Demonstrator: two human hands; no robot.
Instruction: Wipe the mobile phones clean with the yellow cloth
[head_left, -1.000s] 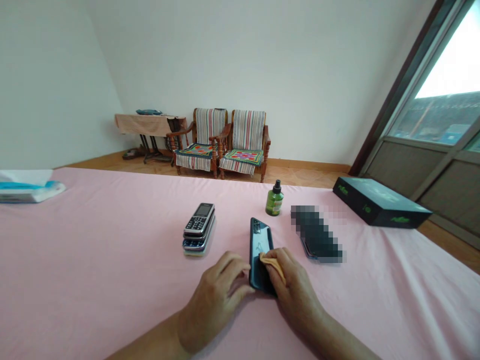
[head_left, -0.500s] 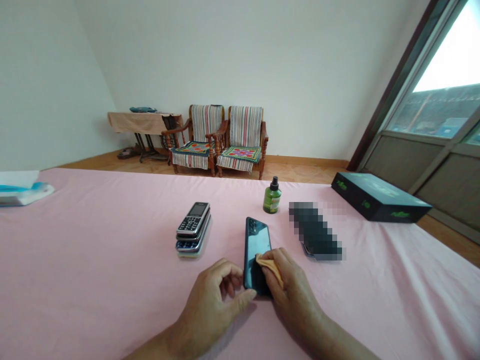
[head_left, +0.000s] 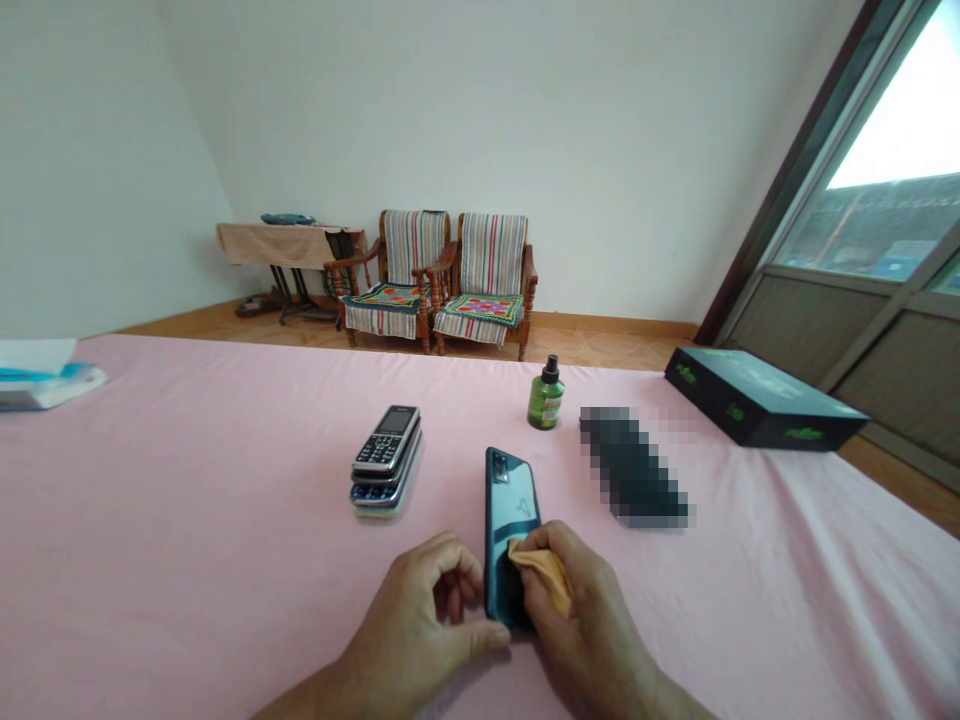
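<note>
The work in hand looks like wiping down a phone: a dark teal smartphone (head_left: pixel 511 500) lies back-up on the pink-covered tabletop (head_left: pixel 187 500), just in front of the person, its camera cluster at the far end and its near end between the two hands. The right hand (head_left: pixel 581 615) has its grip closed on a small folded orange cloth (head_left: pixel 544 575), pressing it with the fingertips onto the lower right part of the phone's back. The left hand (head_left: pixel 420 625) is curled in against the phone's near left edge, thumb tip at the near corner, holding it steady; it braces rather than wraps round. Most of the glossy back beyond the cloth is uncovered, so by my reading the wipe is at the near end of the surface. The next move would call for firm bracing from the left hand while the cloth slides along the back, with the pressure kept flat so the phone does not skid on the fabric. To the left, a stack of keypad phones (head_left: pixel 384 460) sits apart; a small green bottle (head_left: pixel 545 397) stands beyond the phone, a blurred dark object (head_left: pixel 634 470) lies to the right, and a black box (head_left: pixel 757 400) farther off
</note>
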